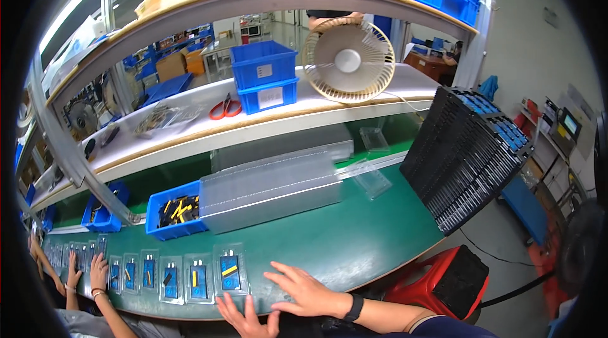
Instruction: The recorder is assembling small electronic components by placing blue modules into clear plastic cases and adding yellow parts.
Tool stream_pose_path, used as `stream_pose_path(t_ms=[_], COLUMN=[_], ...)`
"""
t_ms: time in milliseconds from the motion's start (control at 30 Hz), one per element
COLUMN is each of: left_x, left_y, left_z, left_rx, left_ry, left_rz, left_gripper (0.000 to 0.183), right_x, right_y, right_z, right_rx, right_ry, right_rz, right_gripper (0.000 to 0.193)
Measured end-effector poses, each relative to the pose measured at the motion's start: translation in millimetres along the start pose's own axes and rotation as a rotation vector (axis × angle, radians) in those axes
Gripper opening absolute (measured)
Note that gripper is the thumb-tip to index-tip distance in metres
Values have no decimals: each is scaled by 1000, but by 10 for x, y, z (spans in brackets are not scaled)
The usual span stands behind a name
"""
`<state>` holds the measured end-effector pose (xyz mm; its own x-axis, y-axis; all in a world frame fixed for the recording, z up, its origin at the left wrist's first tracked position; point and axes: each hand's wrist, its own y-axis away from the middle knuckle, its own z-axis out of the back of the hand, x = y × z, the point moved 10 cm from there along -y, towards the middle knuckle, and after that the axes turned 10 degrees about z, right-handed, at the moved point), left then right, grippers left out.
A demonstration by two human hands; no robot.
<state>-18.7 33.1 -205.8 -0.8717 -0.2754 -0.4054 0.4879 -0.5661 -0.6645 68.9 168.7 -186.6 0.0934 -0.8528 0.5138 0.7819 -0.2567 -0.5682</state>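
Observation:
My left hand is at the table's front edge, just below the nearest clear plastic tray, fingers apart and holding nothing. To its right my right hand is over the green tabletop, fingers spread and empty, with a dark band on the wrist. In that tray lies a blue rectangular piece with two pale prongs at its top and a yellow strip across it. More such trays stretch leftward in a row, including one with a yellow-striped blue piece and one with a black strip.
A co-worker's hand touches the row at left. Behind it stand a blue bin of black and yellow parts and stacked clear trays. A tall black tray stack is at right, above a red stool. A fan sits on the shelf.

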Motion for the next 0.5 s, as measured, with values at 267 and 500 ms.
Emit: stream_pose_path(t_ms=[267, 500], left_x=[-80, -55], left_y=[510, 540], left_z=[-529, -553], left_rx=[17, -78], left_ry=[-132, -124], left_rz=[-280, -287], left_gripper=[54, 47], right_x=[-761, -957], right_y=[750, 974], right_z=[1433, 1637], right_rx=[-168, -225], right_ry=[609, 614], right_rz=[-403, -469], right_gripper=[52, 43])
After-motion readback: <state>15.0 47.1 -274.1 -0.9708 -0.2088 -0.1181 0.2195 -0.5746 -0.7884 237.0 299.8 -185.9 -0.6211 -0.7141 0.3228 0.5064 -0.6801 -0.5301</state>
